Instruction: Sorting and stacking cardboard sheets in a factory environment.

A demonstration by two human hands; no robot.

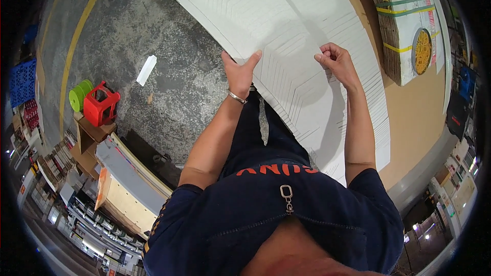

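Observation:
A large white cardboard sheet (291, 46) with many fine cut or crease lines lies in front of me. My left hand (240, 74), with a bracelet at the wrist, is at its left edge; the thumb rests over the top face and the fingers go to the edge's outer side. Over the right part of the sheet, my right hand (337, 65) is closed with thumb and fingertips pinched together. Whether anything small sits in that pinch cannot be seen. Shadows of my arms and head fall across the sheet.
Brown board (414, 117) extends under and right of the sheet. A strapped cardboard stack (396, 25) stands there, with a yellow round disc (422, 51) against it. On the floor at left are a red stool (101, 105), a green spool (80, 94) and a white scrap (147, 70).

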